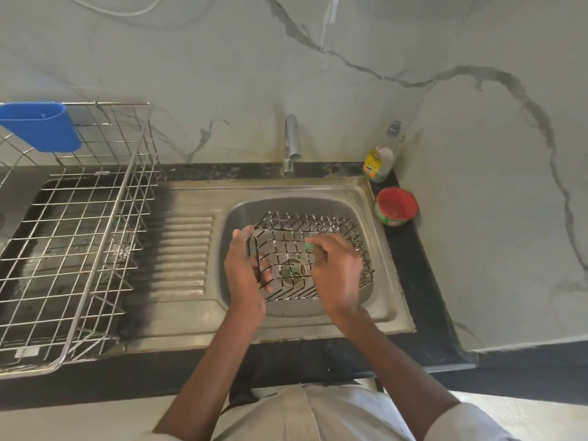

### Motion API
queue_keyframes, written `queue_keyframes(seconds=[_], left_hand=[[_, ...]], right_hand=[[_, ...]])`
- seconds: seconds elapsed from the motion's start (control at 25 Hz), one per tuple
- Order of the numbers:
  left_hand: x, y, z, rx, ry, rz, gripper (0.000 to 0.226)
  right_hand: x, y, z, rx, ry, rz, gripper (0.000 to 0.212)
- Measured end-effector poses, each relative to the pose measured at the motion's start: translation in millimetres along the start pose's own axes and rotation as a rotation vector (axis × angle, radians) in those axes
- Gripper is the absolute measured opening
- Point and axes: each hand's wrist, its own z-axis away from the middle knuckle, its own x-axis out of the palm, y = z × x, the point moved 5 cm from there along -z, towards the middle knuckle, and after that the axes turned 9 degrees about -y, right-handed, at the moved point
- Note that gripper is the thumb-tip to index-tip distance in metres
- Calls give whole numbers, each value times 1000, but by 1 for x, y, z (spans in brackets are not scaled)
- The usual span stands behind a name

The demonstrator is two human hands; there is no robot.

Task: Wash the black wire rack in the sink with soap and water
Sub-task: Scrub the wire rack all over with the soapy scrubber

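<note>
The left hand (pixel 243 268) grips the left side of the black wire rack (pixel 310 256), which stands in the steel sink (pixel 378 300). The right hand (pixel 334 268) pinches a green scrubber (pixel 308 247) on its wires. Better to rub every wire, turning the rack. Marble wall (pixel 222 58) behind; black counter edge (pixel 423 281) at right.

We see the sink (pixel 356 198) set into the tabletop (pixel 423 281) near its right end, the tap (pixel 292 144) at its back edge. The wire rack (pixel 318 237) lies in the basin over the drain (pixel 291 272), our left hand (pixel 243 268) at its left side and our right hand (pixel 337 268) over its middle. The dish drainer (pixel 79 237) stands left of the sink, a cutlery holder (pixel 41 125) hanging on its back wall. The bottle (pixel 381 157) and tub (pixel 396 206) sit in the tabletop's back right corner.
</note>
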Motion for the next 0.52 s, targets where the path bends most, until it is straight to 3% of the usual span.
queue_keyframes(seconds=[0.12,0.2,0.32,0.4,0.52], left_hand=[[3,-6,-4,-19,9,64,43],[1,-3,-5,-16,22,68,41],[-6,4,-2,-14,65,34,36],[-8,5,-1,6,48,7,36],[-6,11,2,98,-16,-84,38]], right_hand=[[21,-49,23,-384,-144,-16,35],[15,-41,25,-420,-162,-22,38],[-14,28,15,-22,-37,15,37],[-27,68,15,290,-49,34,36],[-26,86,14,556,-50,19,40]])
